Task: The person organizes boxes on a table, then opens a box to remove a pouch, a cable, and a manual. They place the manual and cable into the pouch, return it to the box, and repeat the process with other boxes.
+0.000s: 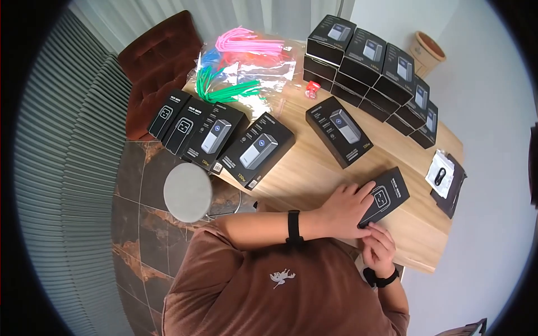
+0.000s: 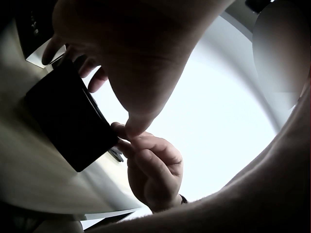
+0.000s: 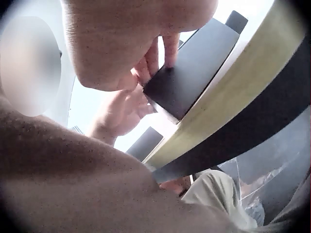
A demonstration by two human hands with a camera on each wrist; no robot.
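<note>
A black printed box (image 1: 384, 197) with a line-drawn face icon lies tilted at the table's near right. My left hand (image 1: 344, 210) holds it, with fingers across its left side and the thumb toward its near end. At the near corner of the box, the fingertips of my right hand (image 1: 378, 246) are bunched and pinch the edge. In the left wrist view the box (image 2: 70, 116) shows as a dark block, and my left thumb meets the right hand's fingers (image 2: 153, 165). From the right wrist, the box's side (image 3: 194, 68) shows beyond my right hand (image 3: 141, 43).
Similar boxes stand stacked (image 1: 370, 67) at the back right. Another box (image 1: 339, 131) lies mid-table, and several more (image 1: 258, 151) line the left edge. Plastic bags with pink and green strips (image 1: 230, 87) lie at the back. A cable packet (image 1: 441, 176) is on the right.
</note>
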